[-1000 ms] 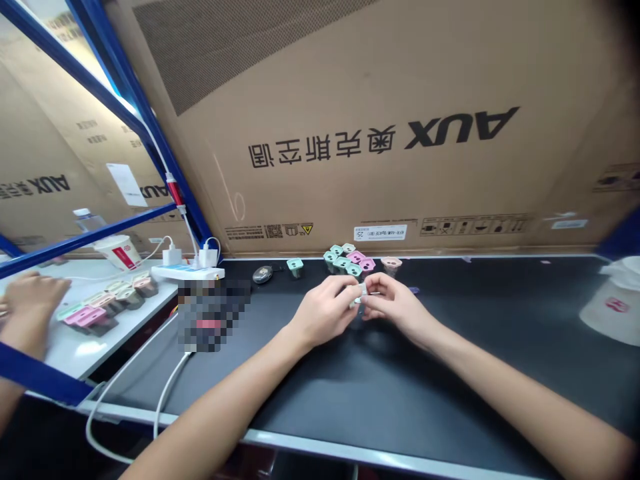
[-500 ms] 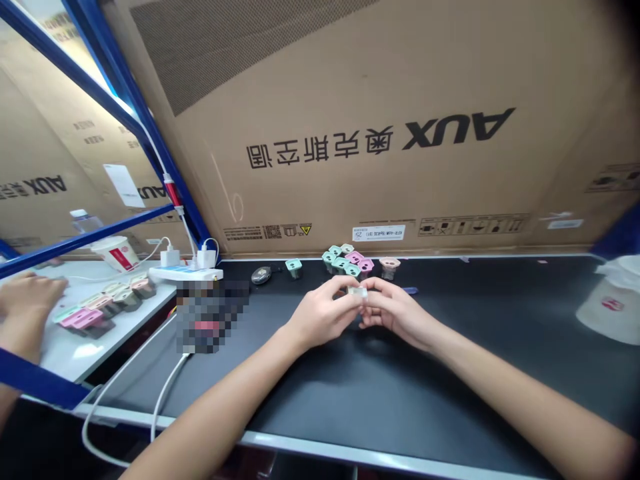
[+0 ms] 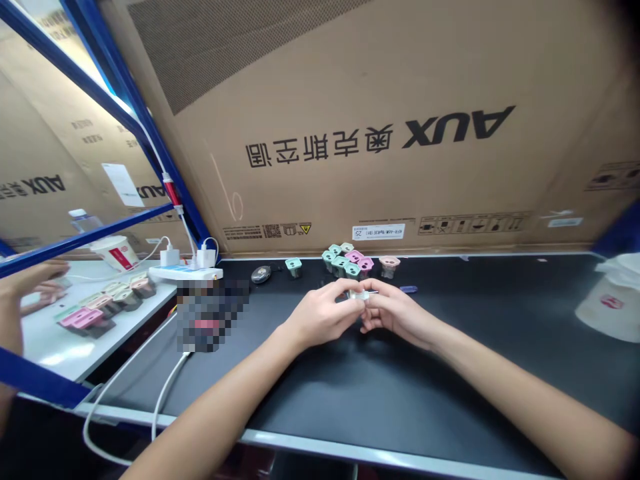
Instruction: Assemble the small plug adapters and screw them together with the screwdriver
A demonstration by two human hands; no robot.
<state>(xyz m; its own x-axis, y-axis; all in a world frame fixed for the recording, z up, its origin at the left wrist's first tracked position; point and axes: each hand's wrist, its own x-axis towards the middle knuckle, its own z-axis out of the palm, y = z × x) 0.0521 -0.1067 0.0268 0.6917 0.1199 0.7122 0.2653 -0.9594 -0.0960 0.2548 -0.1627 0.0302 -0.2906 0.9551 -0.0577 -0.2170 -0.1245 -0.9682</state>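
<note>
Both hands meet above the black mat, in front of a cluster of small pastel pieces. My left hand (image 3: 325, 312) pinches a small whitish, see-through piece (image 3: 358, 295) between thumb and fingertips. My right hand (image 3: 397, 310) is closed at the piece's right side, its fingers curled. A thin, shiny sliver (image 3: 371, 292) shows at the right fingertips; its kind cannot be made out. Just beyond the hands stand several two-holed pieces that look like pencil sharpeners, among them a green one (image 3: 341, 263), a pink one (image 3: 366, 264) and a peach one (image 3: 389, 265).
A lone green two-holed piece (image 3: 294, 267) and a black round object (image 3: 261, 274) lie left of the cluster. A small blue-purple strip (image 3: 409, 289) lies to the right. A white tub (image 3: 610, 303) stands far right, a power strip (image 3: 186, 273) left. A co-worker's hand (image 3: 37, 283) is beyond the blue frame.
The small piece has turned slightly in my fingers, and a thin shiny sliver now shows beside it. My hands have barely moved. The co-worker's hand has shifted.
</note>
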